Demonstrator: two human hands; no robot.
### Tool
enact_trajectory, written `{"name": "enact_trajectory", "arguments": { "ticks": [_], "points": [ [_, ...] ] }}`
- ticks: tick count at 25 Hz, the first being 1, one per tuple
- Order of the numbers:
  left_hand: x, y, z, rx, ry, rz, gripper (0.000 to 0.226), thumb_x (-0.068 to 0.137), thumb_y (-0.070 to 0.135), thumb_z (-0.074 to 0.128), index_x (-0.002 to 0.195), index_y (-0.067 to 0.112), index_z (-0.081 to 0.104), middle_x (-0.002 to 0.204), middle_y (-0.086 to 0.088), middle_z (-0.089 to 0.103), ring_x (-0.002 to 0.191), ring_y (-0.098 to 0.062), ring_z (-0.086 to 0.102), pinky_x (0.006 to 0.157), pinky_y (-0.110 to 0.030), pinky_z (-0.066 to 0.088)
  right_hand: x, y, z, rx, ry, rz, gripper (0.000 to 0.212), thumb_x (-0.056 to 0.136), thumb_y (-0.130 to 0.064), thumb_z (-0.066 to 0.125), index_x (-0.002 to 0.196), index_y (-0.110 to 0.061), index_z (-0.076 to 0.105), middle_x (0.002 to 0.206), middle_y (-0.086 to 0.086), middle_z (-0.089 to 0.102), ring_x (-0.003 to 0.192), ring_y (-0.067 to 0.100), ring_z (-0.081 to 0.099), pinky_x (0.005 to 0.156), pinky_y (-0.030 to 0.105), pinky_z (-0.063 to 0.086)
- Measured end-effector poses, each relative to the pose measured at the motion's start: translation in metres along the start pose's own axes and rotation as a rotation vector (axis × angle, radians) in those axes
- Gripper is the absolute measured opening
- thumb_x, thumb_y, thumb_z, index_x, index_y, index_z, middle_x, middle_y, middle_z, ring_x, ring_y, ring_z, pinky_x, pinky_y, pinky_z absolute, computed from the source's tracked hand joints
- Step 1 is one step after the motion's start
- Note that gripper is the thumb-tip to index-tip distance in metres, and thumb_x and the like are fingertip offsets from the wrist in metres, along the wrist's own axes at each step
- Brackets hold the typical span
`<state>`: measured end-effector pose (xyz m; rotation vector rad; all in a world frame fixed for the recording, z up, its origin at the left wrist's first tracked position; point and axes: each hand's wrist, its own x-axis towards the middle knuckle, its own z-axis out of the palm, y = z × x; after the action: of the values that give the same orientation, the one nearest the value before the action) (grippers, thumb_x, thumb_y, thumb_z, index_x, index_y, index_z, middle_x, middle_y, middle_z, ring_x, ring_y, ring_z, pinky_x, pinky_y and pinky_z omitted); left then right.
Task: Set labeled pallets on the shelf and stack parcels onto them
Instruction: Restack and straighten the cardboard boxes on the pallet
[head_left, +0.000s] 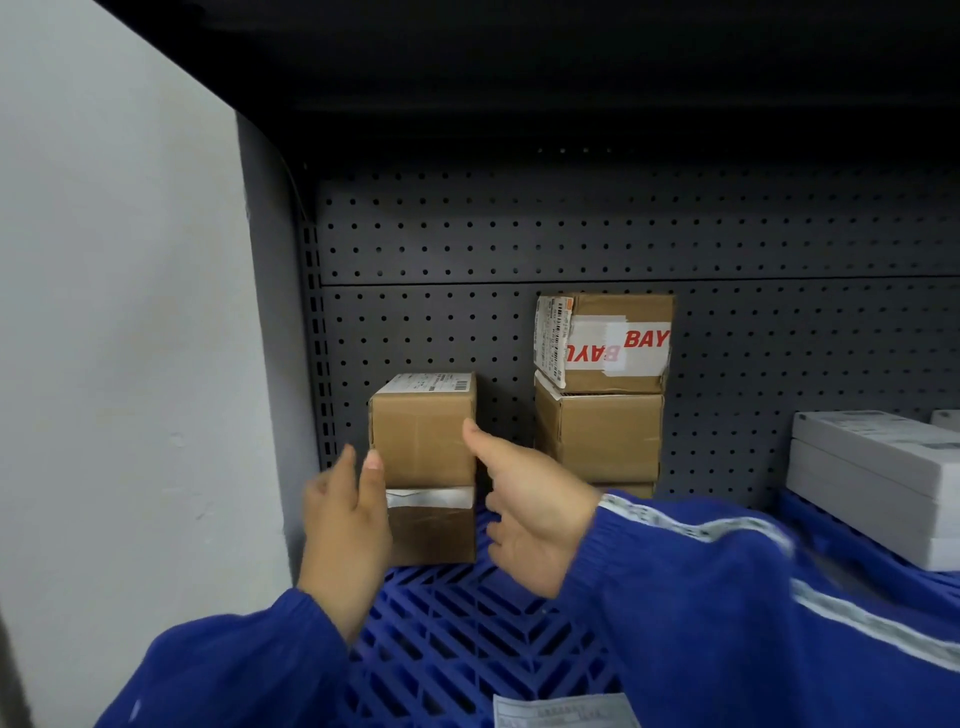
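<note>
1. Grip-wise, the left hand (345, 514) lies uncurled, fingers flat beside the upper parcel (423, 431); the right hand (530, 514) is loose, thumb touching its right edge, holding nothing.
2. Flanking probably squares it atop the lower parcel (431, 535) on the blue pallet (467, 623).

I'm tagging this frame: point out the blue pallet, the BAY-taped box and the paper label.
Blue slatted plastic pallet (467, 623): head view, bare grid.
Brown cardboard box with red BAY tape (605, 345): head view, front face.
White paper label (563, 712): head view, visible centre.
</note>
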<state>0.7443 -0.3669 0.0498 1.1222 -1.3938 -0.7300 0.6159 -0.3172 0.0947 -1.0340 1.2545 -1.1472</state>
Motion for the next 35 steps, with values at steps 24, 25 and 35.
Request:
{"name": "enact_trajectory", "arguments": {
  "ticks": [24,25,35],
  "points": [
    [0.000,0.019,0.125,0.452,-0.560,-0.133,0.024,0.096,0.025,0.043,0.081,0.008,0.047,0.080,-0.013,0.046,0.071,-0.024,0.044,0.064,-0.032,0.036,0.021,0.039,-0.160,-0.835,0.307,-0.150,0.043,0.085,-0.025,0.063,0.125,-0.012,0.054,0.131,0.007,0.055,0.120,0.022,0.052,0.100,0.032,0.043],
    [0.001,0.019,0.125,0.456,-0.557,-0.130,0.024,0.096,0.025,0.043,0.080,0.007,0.047,0.080,-0.014,0.047,0.072,-0.024,0.045,0.065,-0.032,0.037,0.022,0.039,-0.160,-0.830,0.309,-0.146,0.042,0.085,-0.024,0.063,0.124,-0.011,0.054,0.131,0.007,0.056,0.119,0.022,0.052,0.100,0.032,0.043],
    [-0.006,0.065,0.103,0.100,-0.356,-0.074,0.036,0.094,0.005,0.035,0.123,0.019,0.050,0.126,-0.001,0.052,0.108,-0.014,0.052,0.094,-0.025,0.039,-0.017,-0.028,-0.166,-0.495,0.491,-0.375,0.058,0.092,-0.018,0.049,0.145,-0.015,0.026,0.149,0.002,0.035,0.128,0.018,0.043,0.097,0.024,0.035]
  ]
}}
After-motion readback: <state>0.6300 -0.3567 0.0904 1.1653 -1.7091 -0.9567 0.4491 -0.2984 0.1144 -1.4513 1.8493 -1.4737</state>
